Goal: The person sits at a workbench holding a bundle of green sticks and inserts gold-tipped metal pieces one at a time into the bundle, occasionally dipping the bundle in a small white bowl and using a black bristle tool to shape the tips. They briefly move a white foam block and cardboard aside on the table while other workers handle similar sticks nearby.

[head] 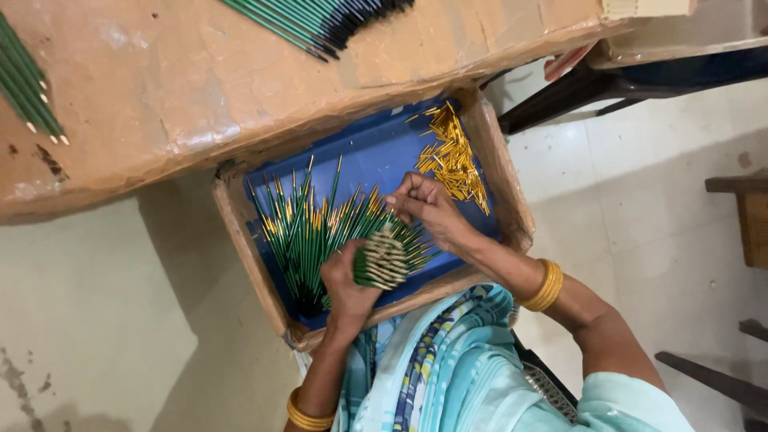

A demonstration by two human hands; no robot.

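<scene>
My left hand (346, 282) grips a thick bundle of green pencils (384, 260), their bare ends facing up toward me. My right hand (424, 206) hovers just above the bundle with fingers pinched together; whether something small sits between them I cannot tell. Both hands work over a cardboard tray with a blue lining (376, 156). Inside it, a heap of green pencils with gold-capped ends (308, 228) fans out on the left. A pile of loose gold metal caps (452, 156) lies at the tray's upper right.
A cardboard-covered table (184, 80) spans the top, with green pencils at its left edge (28, 84) and a row of green and dark pencils at top centre (320, 22). Dark wooden furniture legs (576, 92) stand right; pale tiled floor (640, 216) surrounds.
</scene>
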